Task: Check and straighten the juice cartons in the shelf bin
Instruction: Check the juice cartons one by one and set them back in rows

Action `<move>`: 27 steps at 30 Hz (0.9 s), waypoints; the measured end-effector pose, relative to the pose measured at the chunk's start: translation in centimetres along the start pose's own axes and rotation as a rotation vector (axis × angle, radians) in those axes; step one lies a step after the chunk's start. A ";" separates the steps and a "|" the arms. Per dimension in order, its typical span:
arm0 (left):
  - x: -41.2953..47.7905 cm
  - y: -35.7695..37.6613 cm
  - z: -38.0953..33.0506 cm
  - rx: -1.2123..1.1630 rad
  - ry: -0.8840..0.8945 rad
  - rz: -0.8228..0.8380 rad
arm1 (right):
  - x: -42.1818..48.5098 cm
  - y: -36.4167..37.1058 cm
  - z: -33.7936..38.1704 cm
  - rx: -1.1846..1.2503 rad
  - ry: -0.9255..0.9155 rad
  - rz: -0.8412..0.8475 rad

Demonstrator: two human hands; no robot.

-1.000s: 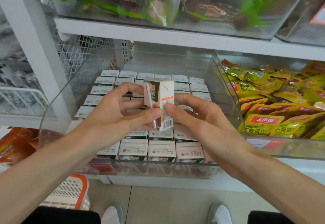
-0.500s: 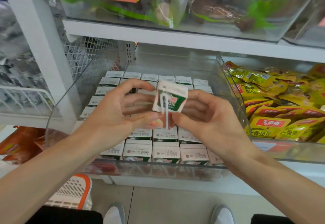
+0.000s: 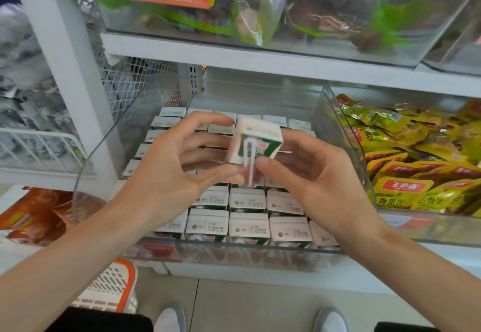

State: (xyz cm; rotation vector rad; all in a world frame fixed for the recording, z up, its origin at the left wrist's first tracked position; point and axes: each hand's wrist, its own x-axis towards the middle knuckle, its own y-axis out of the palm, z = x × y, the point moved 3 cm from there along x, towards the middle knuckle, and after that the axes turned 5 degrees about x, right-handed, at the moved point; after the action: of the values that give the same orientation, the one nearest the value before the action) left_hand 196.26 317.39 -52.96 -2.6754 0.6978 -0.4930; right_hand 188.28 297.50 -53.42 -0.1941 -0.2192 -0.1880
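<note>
The clear shelf bin (image 3: 86, 170) is packed tight with rows of juice cartons (image 3: 248, 228), so setting one down crooked could, I think, shove its neighbours askew. I hold one carton (image 3: 256, 139) tilted above the middle rows, my left hand (image 3: 166, 172) and right hand (image 3: 320, 180) both pinching it by the fingertips; a slip would drop it. Its straw (image 3: 250, 165) might snag. My hands hide the gap below, and the carton's print is blurred.

Small white-topped juice cartons (image 3: 248, 200) are tightly packing the clear plastic shelf bin (image 3: 260, 256); open room is lying above them, under the white shelf board (image 3: 260, 60).
</note>
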 end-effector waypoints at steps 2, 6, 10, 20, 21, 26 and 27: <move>-0.1 0.2 0.0 -0.019 -0.019 0.020 | 0.1 -0.1 0.0 0.113 0.154 -0.040; -0.3 0.6 -0.4 -0.017 0.012 0.075 | 0.4 0.1 -0.2 0.287 0.385 -0.078; -0.2 0.9 -0.3 0.006 0.027 0.115 | 1.1 0.3 -0.3 0.338 0.541 -0.063; 0.0 0.7 0.1 -0.049 0.005 0.068 | 1.6 0.5 -0.6 0.409 0.691 0.028; -0.1 0.7 0.1 -0.049 0.001 0.065 | 1.6 0.6 -0.6 0.421 0.696 0.034; -0.1 0.6 -0.2 -0.046 0.002 0.060 | 1.6 0.5 -0.7 0.499 0.724 0.046; -0.1 0.7 -0.3 -0.048 0.004 0.061 | 1.6 0.5 -0.7 0.523 0.722 0.050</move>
State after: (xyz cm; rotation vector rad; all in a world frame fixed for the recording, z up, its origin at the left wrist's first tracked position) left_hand 195.75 316.83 -52.95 -2.6891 0.7992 -0.4708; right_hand 189.99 297.57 -53.77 0.3898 0.4551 -0.1355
